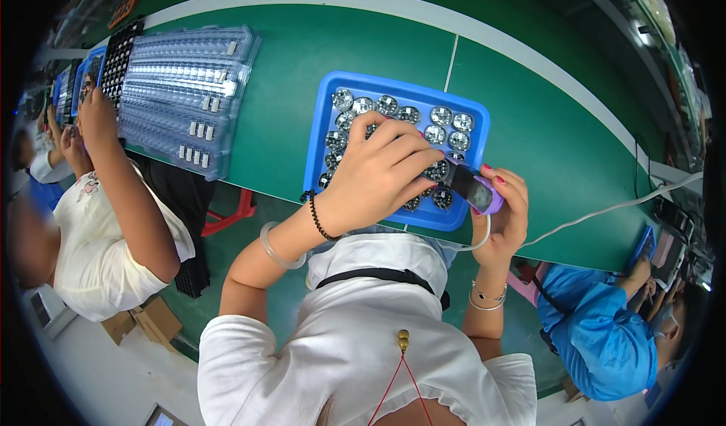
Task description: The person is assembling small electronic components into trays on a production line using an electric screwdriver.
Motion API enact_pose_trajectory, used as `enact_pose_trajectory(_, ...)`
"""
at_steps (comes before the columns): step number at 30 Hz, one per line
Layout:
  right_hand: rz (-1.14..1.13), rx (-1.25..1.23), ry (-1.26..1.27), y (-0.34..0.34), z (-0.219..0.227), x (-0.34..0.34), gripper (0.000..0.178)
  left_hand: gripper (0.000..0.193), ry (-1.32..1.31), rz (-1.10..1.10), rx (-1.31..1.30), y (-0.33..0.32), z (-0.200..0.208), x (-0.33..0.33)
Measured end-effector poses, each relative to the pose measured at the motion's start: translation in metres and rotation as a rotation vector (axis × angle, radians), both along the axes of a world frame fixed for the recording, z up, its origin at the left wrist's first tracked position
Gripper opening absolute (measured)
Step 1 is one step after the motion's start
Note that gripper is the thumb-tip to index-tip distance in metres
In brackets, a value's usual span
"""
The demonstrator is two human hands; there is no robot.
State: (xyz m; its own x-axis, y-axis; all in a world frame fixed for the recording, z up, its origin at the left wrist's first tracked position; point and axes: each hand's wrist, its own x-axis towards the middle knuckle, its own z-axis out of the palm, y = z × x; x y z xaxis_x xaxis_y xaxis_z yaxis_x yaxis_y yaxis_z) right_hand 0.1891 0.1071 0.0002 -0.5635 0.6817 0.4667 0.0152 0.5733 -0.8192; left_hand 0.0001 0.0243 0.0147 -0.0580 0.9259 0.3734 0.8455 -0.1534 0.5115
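Observation:
A blue tray on the table holds several round silver-and-black parts in loose rows. My left hand reaches across it from the left, palm down. Its thumb and index fingertips close around one round part near the tray's right side. The other left fingers are bent above the tray and hide some parts. My right hand grips a purple handheld device at the tray's right edge. The device's dark front end points at the part between my left fingers, close to it.
A white cable crosses the table on the right toward my right hand. Stacked clear plastic trays with a few small white pieces lie at left, beside a black tray. People work on both sides; a red stool stands at left.

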Motion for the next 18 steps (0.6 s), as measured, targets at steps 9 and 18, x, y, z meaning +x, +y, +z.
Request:
enact_pose_trajectory(9, 0.024, 0.022, -0.022, -0.0017, -0.0004, 0.0073, 0.035, 0.036, 0.042, -0.049, 0.044, 0.0034, 0.0032, -0.0004)
enact_pose_trajectory(18, 0.033, 0.036, -0.021, -0.003, -0.0025, 0.0094, 0.036, 0.038, 0.027, -0.046, 0.031, 0.0026, 0.0036, 0.002)
